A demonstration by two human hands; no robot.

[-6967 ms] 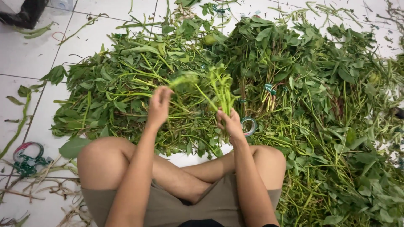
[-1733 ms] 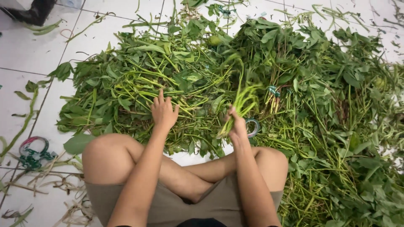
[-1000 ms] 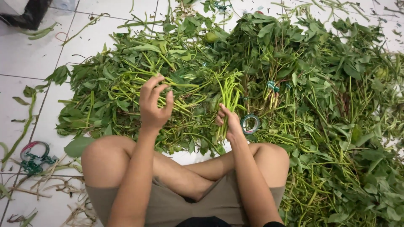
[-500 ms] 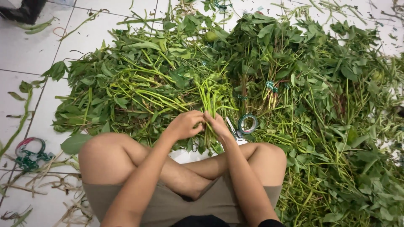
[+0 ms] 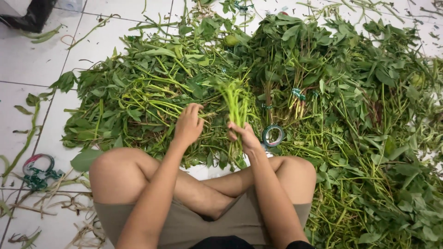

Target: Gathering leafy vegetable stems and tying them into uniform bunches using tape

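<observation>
Green stems, a small bundle (image 5: 237, 108), stand nearly upright in my right hand (image 5: 244, 137), fingers clenched round the lower ends, tops pointing to twelve o'clock. My left hand (image 5: 188, 123) hovers at nine o'clock of it, fingers curled loosely, holding nothing, just beside.

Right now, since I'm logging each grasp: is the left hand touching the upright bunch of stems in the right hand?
Apart. The head view shows leaves between the left hand and the bunch of stems gripped by the right hand.
</observation>
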